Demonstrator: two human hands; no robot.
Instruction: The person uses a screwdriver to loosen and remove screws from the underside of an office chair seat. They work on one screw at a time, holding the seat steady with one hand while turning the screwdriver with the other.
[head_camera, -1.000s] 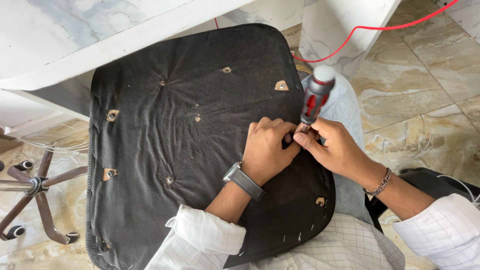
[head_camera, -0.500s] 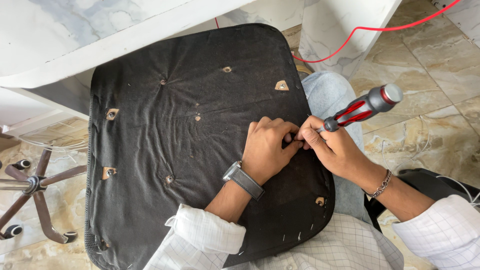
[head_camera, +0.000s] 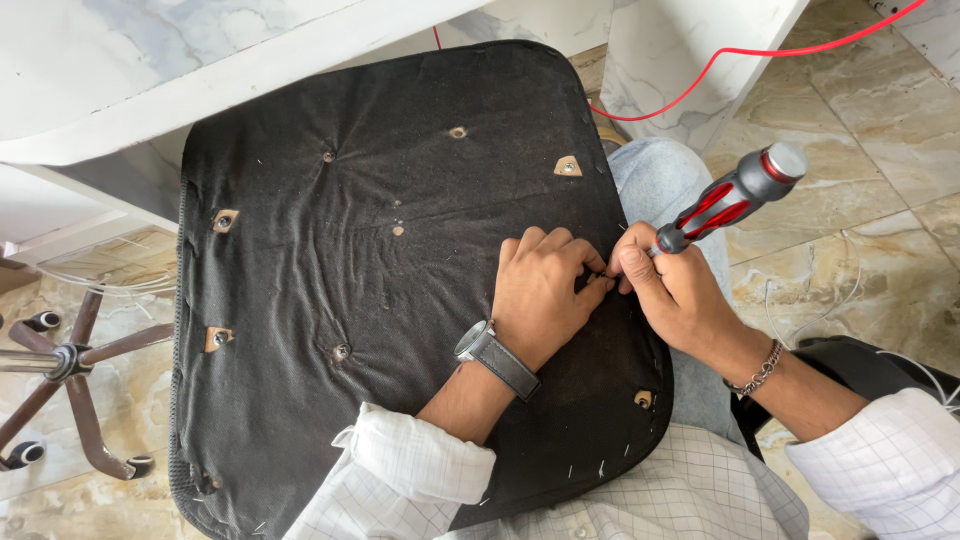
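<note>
Underside of a black fabric-covered seat cushion (head_camera: 380, 250) resting across the person's lap, viewed from above. The left hand (head_camera: 540, 295) lies knuckles-up on the fabric near the cushion's right edge, fingers curled and pressed together at the fingertips, pinching something too small to make out. The right hand (head_camera: 670, 295) meets it fingertip to fingertip and is closed around the shaft end of a red-and-grey screwdriver (head_camera: 730, 200), whose handle slants up and away to the right of that hand, over the floor. The tool's tip is hidden between the two hands.

Left of and beyond the left hand, the fabric shows several cut openings exposing screw holes (head_camera: 567, 166); another opening lies just below the right wrist. Beyond the cushion stands a white marble-patterned table (head_camera: 150, 80). A red cable (head_camera: 760, 50) runs above the right hand. Beige marbled floor tiles (head_camera: 860, 190) spread to the right; a chair's wheeled star base (head_camera: 70, 370) sits far left of the left hand.
</note>
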